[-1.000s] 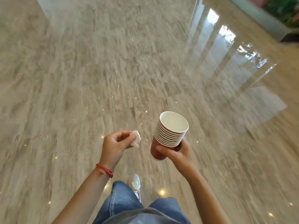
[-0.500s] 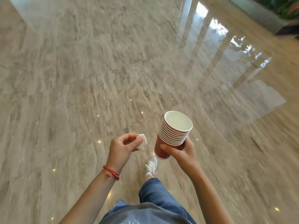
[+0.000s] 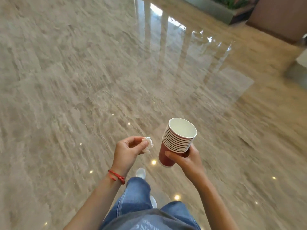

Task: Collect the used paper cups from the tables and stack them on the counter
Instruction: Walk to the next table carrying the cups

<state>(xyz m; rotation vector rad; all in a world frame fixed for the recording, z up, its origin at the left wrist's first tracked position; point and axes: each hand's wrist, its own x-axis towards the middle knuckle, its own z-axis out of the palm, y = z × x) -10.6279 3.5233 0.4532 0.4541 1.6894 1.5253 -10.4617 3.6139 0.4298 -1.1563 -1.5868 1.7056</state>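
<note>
A stack of several red paper cups (image 3: 177, 140) with white insides is held upright in front of my body. My right hand (image 3: 186, 161) grips the stack round its lower part, thumb across the front. Just to its left, my left hand (image 3: 127, 151) pinches a small crumpled white tissue (image 3: 148, 144) between thumb and fingers. A red cord bracelet sits on the left wrist. No table or counter is in view.
Polished beige marble floor (image 3: 83, 80) stretches all around, with window reflections at upper right. A planter ledge with green plants (image 3: 232, 9) and a brown wall (image 3: 279, 19) lie at the far top right. My jeans and white shoe show below.
I have walked forward over the floor; the planter and brown wall have come closer at top right. My legs have swapped stride. Both hands keep their holds.
</note>
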